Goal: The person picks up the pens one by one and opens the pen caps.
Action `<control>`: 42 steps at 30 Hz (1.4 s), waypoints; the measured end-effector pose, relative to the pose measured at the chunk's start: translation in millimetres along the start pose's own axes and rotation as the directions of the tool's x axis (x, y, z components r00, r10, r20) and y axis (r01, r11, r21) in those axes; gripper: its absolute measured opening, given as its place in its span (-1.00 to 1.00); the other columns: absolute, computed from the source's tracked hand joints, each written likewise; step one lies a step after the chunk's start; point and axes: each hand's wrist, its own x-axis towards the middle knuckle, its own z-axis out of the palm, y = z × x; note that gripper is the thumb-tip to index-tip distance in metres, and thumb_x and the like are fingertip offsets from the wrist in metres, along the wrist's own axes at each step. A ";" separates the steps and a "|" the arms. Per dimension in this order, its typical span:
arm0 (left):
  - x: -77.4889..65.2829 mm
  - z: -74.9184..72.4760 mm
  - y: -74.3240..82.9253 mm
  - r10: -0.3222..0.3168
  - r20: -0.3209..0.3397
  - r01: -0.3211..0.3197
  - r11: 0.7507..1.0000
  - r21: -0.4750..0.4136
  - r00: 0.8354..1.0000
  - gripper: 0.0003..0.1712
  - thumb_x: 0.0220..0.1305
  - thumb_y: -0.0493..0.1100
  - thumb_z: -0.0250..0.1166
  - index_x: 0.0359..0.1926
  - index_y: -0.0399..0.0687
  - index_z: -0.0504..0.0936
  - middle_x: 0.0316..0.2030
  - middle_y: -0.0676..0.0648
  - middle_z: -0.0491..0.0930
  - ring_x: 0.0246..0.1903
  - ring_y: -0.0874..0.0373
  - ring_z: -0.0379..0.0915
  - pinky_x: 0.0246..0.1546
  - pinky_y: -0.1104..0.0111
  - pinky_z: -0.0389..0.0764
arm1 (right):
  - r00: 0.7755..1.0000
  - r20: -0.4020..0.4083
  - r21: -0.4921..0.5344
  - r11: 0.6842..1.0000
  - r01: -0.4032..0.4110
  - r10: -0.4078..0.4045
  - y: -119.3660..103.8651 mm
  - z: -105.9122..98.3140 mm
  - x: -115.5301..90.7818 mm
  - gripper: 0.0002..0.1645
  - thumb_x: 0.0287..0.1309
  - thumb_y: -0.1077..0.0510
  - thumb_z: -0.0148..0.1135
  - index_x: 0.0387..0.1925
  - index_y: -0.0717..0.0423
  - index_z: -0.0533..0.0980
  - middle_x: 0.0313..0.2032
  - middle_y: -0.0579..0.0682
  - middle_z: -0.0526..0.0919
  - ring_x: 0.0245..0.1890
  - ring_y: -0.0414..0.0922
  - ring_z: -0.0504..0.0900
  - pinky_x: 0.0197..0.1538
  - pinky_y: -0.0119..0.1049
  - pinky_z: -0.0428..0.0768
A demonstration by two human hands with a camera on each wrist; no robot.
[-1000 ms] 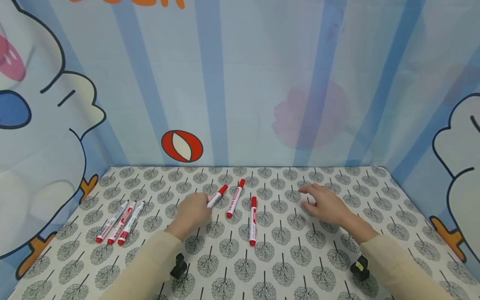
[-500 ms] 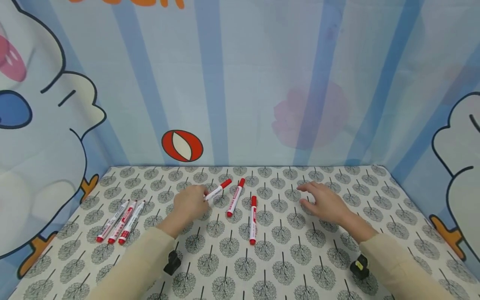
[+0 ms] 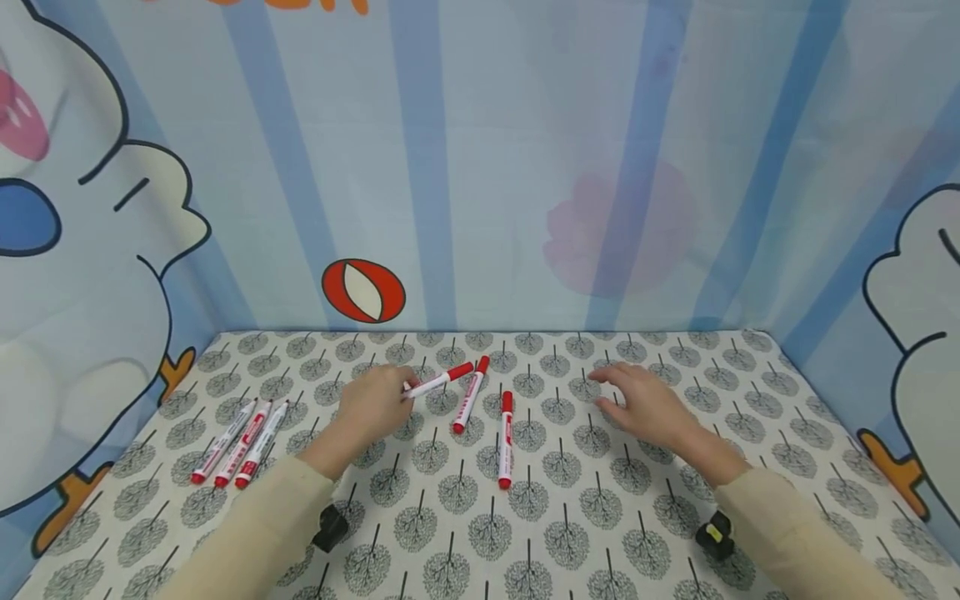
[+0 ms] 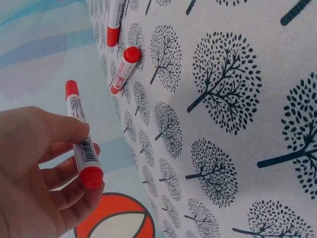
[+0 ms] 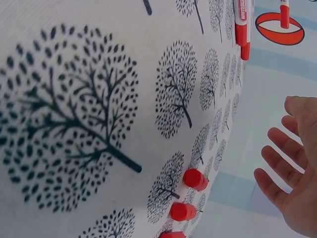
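My left hand (image 3: 372, 403) pinches a white marker (image 4: 84, 136) with a red cap and a red end between thumb and fingers. In the head view the marker lies slantwise, cap pointing right. That cap comes close to a second marker (image 3: 470, 396) lying on the table. A third marker (image 3: 506, 442) lies to the right of it, cap toward the wall. Over the right half of the table is my right hand (image 3: 642, 403), fingers loosely bent with nothing in them. In the right wrist view its fingers (image 5: 285, 144) are spread apart.
Three white-and-red markers (image 3: 238, 446) lie side by side at the table's left. Several red ends (image 5: 195, 179) show low in the right wrist view. A tree-patterned cloth (image 3: 562, 500) covers the table, and a striped cartoon backdrop (image 3: 495, 167) stands behind it.
My left hand has moved left and slightly toward the wall with the marker, which has turned flatter, its cap swinging right. My right hand has hardly moved.
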 end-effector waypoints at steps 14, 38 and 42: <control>-2.0 -2.3 4.4 0.085 -0.022 -0.085 0.996 0.020 0.996 -0.75 0.07 -0.26 0.27 -0.19 0.07 0.65 -0.43 0.03 0.58 -0.56 0.19 0.36 -0.69 0.41 0.35 | 0.999 -0.023 -0.012 0.999 0.035 -0.035 -22.9 -0.3 5.6 -0.61 0.05 0.09 0.29 -0.04 0.05 0.53 -0.14 -0.03 0.60 -0.14 -0.09 0.56 -0.24 -0.23 0.58; -4.3 10.5 35.7 0.199 -0.070 -0.197 0.980 0.023 0.978 -0.78 0.05 -0.26 0.29 -0.26 0.10 0.66 -0.46 0.08 0.53 -0.51 0.24 0.32 -0.69 0.46 0.33 | 0.999 -0.007 0.007 0.999 0.041 -0.041 -45.5 9.0 12.9 -0.57 0.08 0.04 0.26 0.02 0.00 0.50 -0.06 -0.06 0.60 -0.09 -0.06 0.57 -0.33 -0.26 0.58; -3.9 13.5 40.8 0.222 -0.082 -0.220 0.975 0.024 0.972 -0.76 0.02 -0.27 0.29 -0.25 0.10 0.66 -0.49 0.10 0.52 -0.51 0.23 0.33 -0.71 0.46 0.31 | 0.999 0.007 0.013 0.999 0.038 -0.038 -48.3 9.1 14.7 -0.57 0.10 0.03 0.24 0.04 -0.01 0.49 -0.03 -0.06 0.60 -0.05 -0.06 0.56 -0.19 -0.18 0.59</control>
